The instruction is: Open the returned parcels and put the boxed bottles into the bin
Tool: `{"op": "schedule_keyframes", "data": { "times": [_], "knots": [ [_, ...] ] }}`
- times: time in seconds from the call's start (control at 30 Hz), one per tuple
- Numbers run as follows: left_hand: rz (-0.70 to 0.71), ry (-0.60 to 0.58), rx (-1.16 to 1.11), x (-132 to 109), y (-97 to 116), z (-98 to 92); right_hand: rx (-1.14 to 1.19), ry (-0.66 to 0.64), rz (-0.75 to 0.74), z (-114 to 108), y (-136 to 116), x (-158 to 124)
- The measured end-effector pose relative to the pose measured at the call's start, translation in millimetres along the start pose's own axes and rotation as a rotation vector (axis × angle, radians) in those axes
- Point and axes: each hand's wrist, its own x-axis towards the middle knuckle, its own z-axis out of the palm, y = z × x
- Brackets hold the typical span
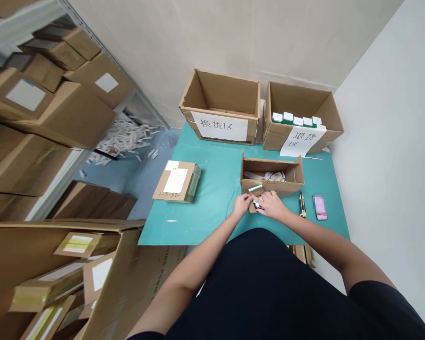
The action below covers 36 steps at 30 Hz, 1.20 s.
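A small opened box (256,191) with a white and green edge on its raised flap lies at the table's front, just before a long open carton (274,187). My left hand (242,206) pinches the small box's left side. My right hand (272,206) is closed on its right side, fingers over the opening. Something white and dark shows inside between the hands, too small to name. In the long carton lie a crumpled printed wrapper (275,176) and a pale strip. A yellow and black utility knife (302,205) rests right of my right hand.
A phone (319,207) lies at the table's right. A taped parcel (175,182) sits left. Behind stand two open cartons with paper signs, the left one (221,97) and the right one (269,123), which holds several white-green boxes. A shelf of cartons (81,111) and a large parcel bin (131,264) flank the left.
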Motion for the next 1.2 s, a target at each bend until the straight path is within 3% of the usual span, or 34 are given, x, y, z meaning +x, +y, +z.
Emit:
{"op": "schedule_keyframes", "data": {
  "times": [0.17,0.5,0.83,1.0,1.1,1.2],
  "knots": [
    [-0.015,-0.013,-0.001,-2,-1,3.3,0.028,0.036,-0.048,4,7,-5],
    [0.023,0.045,0.049,1,3,0.3,0.222,0.116,0.156,12,-1,1],
    [-0.020,0.005,0.014,1,4,1.4,0.295,0.133,0.150,22,-2,-9],
    [-0.107,-0.104,-0.048,3,10,2.4,0.502,0.361,0.316,32,-8,-12],
    [-0.146,-0.152,-0.085,2,15,3.5,0.772,0.510,0.497,40,-16,-13],
    [-0.198,-0.186,-0.205,-1,21,4.4,1.049,0.573,0.610,50,-23,-12]
  ]
}}
